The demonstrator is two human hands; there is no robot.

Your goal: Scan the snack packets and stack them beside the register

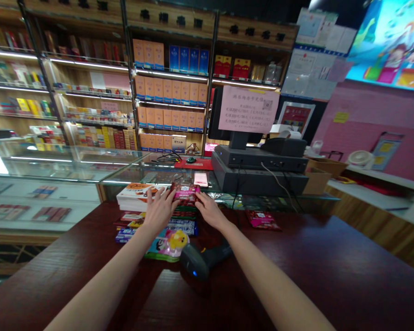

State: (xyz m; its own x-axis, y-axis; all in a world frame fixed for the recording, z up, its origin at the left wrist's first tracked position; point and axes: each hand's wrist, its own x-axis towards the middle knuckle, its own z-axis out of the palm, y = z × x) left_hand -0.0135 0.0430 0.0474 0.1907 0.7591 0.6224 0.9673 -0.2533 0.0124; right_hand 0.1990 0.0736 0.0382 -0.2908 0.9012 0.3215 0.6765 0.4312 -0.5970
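Note:
A pink and dark red snack packet [186, 195] lies on top of a stack of packets at the back of the brown table. My left hand [158, 209] grips its left side, with some fingers spread toward a white box [134, 202]. At the right edge, the fingers of my right hand [209, 210] hold the same packet. Nearer to me are blue packets [182, 227] and a colourful packet with a yellow duck picture [169, 243]. A dark handheld barcode scanner [196, 261] lies in front, between my forearms.
Another pink and dark red packet [263, 220] lies to the right on the table [296, 266]. Behind stand a glass counter [124, 172] and a dark cash register terminal [258, 161] with cables. Shelves of boxes [170, 92] line the wall; a cardboard box [315, 180] is at right.

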